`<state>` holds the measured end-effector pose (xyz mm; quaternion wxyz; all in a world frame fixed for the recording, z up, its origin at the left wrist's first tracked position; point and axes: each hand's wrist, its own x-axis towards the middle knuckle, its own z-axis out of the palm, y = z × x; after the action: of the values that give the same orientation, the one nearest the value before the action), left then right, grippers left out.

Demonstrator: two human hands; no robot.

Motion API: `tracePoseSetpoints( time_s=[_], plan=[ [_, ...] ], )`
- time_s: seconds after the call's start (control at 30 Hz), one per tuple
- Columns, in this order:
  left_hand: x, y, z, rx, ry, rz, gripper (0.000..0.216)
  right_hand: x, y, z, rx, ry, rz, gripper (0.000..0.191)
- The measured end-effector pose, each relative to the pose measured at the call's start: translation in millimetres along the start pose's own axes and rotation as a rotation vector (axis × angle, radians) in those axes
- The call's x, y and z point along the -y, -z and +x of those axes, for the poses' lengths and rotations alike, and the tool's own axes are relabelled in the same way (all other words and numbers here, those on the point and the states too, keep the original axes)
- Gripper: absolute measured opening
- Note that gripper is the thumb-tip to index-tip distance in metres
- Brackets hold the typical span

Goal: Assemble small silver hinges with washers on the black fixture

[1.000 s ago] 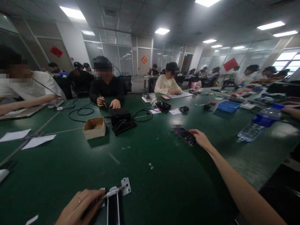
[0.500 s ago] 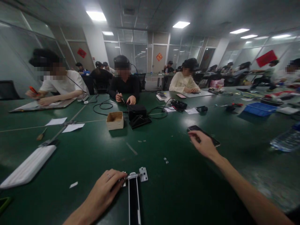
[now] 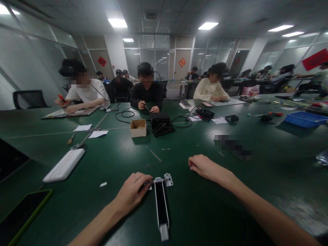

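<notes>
And here's the left hand (image 3: pixel 134 188), wrist low, thumb and forefinger pinching the left end of the crossbar on a long, narrow silver metal frame (image 3: pixel 166 205). That frame lies on the glossy dark-green tabletop (image 3: pixel 138 225), between the two forearms, its rails running back toward the wearer with a dark strip between them and a blocky silver tip at the near end. Out at the crossbar's right end sits a small silver plate with holes (image 3: pixel 168 179). (Yes, that's a ring (image 3: pixel 136 177) on the left hand!)

Over to the right hand (image 3: pixel 202 165): fingers curled inward and bunched, out beyond the holed plate and apart from the frame; whether anything is tucked inside, I can't tell. Beyond it lies a dark, flat object (image 3: pixel 233 147), blurred out.

Left side now: a long white ribbed block (image 3: pixel 64 165), and nearer, a dark slab with a bright green edge (image 3: pixel 24 217). Straight ahead, an open tan cardboard box (image 3: pixel 138 131) stands beside a black boxy device (image 3: pixel 160 121).
</notes>
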<state>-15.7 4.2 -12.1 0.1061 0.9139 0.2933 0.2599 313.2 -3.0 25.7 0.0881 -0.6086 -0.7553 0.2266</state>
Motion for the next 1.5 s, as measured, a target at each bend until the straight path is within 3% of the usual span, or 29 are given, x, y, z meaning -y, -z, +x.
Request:
tracePoseSetpoints(
  time_s=[0.17,0.4,0.63,0.73,0.93,1.23,1.5],
  plan=[
    [-0.5,0.3,-1.4,0.016,0.037,-0.017,0.018,13.7,-7.1,2.3,0.020,0.067,0.011,0.012],
    [-4.4,2.7,-1.6,0.023,0.062,-0.014,0.018,55.0,-9.1,9.2,0.051,0.190,0.020,0.010],
    [-8.2,2.4,-4.0,0.003,0.082,0.011,0.019,73.7,-45.5,6.1,-0.135,0.396,0.151,0.014],
    [-9.1,2.9,-5.0,0.005,0.084,0.014,0.019,71.1,-57.3,2.9,-0.171,0.352,0.243,0.014],
    [-12.8,4.9,-4.3,0.010,0.102,0.030,0.021,73.5,-57.2,-0.8,-0.159,0.239,0.411,0.012],
    [-12.7,3.9,-4.3,0.017,0.113,0.036,0.021,73.8,-54.9,-1.8,-0.179,0.258,0.255,0.014],
    [-9.5,1.5,-4.3,0.038,0.128,0.047,0.021,71.2,-53.3,-1.9,-0.158,0.249,0.252,0.013]
  ],
)
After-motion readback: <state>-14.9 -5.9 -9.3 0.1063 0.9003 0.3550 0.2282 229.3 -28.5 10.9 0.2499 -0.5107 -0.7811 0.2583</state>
